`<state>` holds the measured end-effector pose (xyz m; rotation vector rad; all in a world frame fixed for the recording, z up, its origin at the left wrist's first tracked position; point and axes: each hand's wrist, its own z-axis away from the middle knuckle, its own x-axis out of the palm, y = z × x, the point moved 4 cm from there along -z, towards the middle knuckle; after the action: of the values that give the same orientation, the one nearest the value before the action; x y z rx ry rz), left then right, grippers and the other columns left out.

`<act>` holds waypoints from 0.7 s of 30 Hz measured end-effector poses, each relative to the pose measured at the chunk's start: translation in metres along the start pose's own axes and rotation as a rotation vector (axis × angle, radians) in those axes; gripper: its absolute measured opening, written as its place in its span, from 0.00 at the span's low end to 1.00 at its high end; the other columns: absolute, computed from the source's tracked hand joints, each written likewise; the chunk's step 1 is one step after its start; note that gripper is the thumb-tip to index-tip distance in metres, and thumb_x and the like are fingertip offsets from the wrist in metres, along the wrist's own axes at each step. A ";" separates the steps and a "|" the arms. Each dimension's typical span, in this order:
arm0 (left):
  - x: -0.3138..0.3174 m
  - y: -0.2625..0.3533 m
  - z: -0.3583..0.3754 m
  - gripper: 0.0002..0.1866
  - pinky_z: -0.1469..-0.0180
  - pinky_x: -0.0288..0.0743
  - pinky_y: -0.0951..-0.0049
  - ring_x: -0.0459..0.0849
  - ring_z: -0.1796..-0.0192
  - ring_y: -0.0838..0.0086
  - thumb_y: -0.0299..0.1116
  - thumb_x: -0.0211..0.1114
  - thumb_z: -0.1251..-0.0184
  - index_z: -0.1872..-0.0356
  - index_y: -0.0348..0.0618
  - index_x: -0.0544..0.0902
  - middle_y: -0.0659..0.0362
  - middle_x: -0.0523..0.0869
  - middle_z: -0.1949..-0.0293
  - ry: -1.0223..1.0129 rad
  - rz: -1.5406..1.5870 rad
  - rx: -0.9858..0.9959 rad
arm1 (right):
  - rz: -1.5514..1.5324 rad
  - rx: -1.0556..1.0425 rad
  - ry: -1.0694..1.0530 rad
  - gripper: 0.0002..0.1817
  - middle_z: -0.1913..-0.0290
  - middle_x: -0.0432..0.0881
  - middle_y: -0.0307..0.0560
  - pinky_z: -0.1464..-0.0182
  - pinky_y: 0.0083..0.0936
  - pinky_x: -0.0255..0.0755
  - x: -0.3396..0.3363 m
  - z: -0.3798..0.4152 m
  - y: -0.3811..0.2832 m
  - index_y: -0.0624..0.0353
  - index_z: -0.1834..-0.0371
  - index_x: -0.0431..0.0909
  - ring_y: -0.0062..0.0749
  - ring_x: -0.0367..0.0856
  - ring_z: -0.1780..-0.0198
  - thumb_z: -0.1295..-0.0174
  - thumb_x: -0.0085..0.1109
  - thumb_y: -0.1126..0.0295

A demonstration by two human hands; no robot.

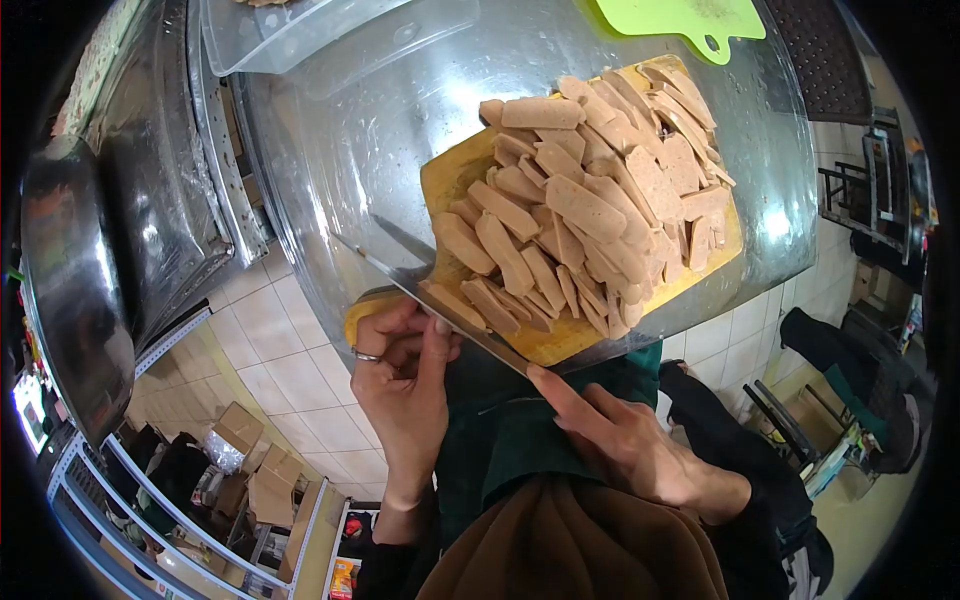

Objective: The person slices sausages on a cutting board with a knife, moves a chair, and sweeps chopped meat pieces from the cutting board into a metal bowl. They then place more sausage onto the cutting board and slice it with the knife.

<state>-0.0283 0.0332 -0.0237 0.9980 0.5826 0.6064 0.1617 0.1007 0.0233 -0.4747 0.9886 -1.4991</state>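
A knife point(460, 325) lies slantwise across the near left edge of a yellow cutting board point(450, 180), its tip pointing up and left. My right hand point(625, 440) is closed round its handle, with the index finger stretched along the back of the blade. The fingers of my left hand point(405, 370), one with a ring, are bent and pinch at the blade near its middle. Beyond the blade, a large heap of sliced pale-brown sausage-like pieces point(590, 205) covers most of the board.
The board rests on a shiny metal table point(340, 130). A clear plastic container point(300, 40) stands at the back left, and a green cutting board point(690, 20) lies at the back right. Shelving with boxes point(270, 490) is at the lower left.
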 end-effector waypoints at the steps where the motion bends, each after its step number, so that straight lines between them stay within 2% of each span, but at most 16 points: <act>1: 0.001 0.002 0.000 0.12 0.60 0.81 0.80 0.83 0.66 0.80 0.22 0.64 0.31 0.50 0.33 0.74 0.58 0.82 0.65 0.006 0.000 0.000 | -0.009 -0.027 0.037 0.40 0.67 0.73 0.54 0.69 0.42 0.76 0.001 -0.003 0.001 0.45 0.22 0.54 0.52 0.77 0.72 0.38 0.55 0.79; 2: 0.002 0.002 0.001 0.12 0.60 0.81 0.80 0.83 0.66 0.80 0.22 0.64 0.31 0.50 0.33 0.75 0.58 0.82 0.65 0.013 0.000 -0.002 | -0.019 -0.052 0.073 0.39 0.70 0.73 0.54 0.71 0.43 0.75 0.001 -0.004 0.000 0.45 0.23 0.54 0.51 0.75 0.75 0.38 0.55 0.80; 5: 0.002 0.003 0.001 0.12 0.61 0.81 0.80 0.83 0.66 0.80 0.22 0.64 0.32 0.50 0.32 0.75 0.58 0.82 0.65 0.011 -0.022 0.018 | -0.004 0.000 0.056 0.40 0.69 0.73 0.55 0.72 0.43 0.75 0.003 0.004 0.002 0.45 0.23 0.54 0.53 0.76 0.76 0.39 0.54 0.81; 8: 0.002 0.003 0.000 0.13 0.61 0.81 0.80 0.83 0.66 0.80 0.23 0.65 0.32 0.50 0.32 0.75 0.58 0.82 0.65 -0.005 -0.062 0.036 | 0.034 -0.045 0.119 0.41 0.69 0.73 0.55 0.74 0.43 0.75 0.003 0.005 -0.001 0.45 0.22 0.54 0.54 0.77 0.76 0.39 0.54 0.82; 9: 0.002 0.003 -0.001 0.13 0.62 0.80 0.81 0.83 0.66 0.80 0.23 0.65 0.32 0.50 0.33 0.76 0.58 0.82 0.65 -0.014 -0.061 0.023 | 0.006 -0.091 0.140 0.41 0.68 0.73 0.56 0.72 0.43 0.76 0.001 0.000 -0.003 0.46 0.22 0.53 0.55 0.79 0.73 0.40 0.54 0.82; 12: 0.002 0.004 -0.001 0.13 0.63 0.80 0.81 0.83 0.66 0.80 0.24 0.65 0.32 0.49 0.34 0.76 0.59 0.82 0.66 -0.028 -0.055 0.001 | -0.015 -0.020 0.072 0.39 0.67 0.74 0.57 0.71 0.42 0.77 0.005 -0.019 -0.001 0.48 0.23 0.55 0.54 0.79 0.73 0.39 0.54 0.83; 18: 0.003 -0.001 0.001 0.13 0.62 0.79 0.82 0.83 0.65 0.80 0.25 0.65 0.31 0.48 0.35 0.76 0.59 0.82 0.65 -0.003 -0.038 0.030 | -0.025 -0.052 0.197 0.36 0.71 0.74 0.56 0.69 0.44 0.75 0.014 0.000 0.010 0.51 0.25 0.58 0.57 0.77 0.74 0.38 0.55 0.82; 21: 0.003 0.000 -0.001 0.14 0.62 0.79 0.82 0.83 0.65 0.80 0.27 0.65 0.31 0.48 0.35 0.77 0.59 0.82 0.64 -0.026 -0.031 0.032 | 0.011 -0.047 0.194 0.36 0.72 0.75 0.56 0.68 0.42 0.75 0.013 -0.002 0.011 0.52 0.24 0.58 0.56 0.78 0.73 0.37 0.55 0.82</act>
<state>-0.0269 0.0357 -0.0242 1.0235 0.5851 0.5580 0.1643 0.0895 0.0100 -0.3611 1.1777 -1.5362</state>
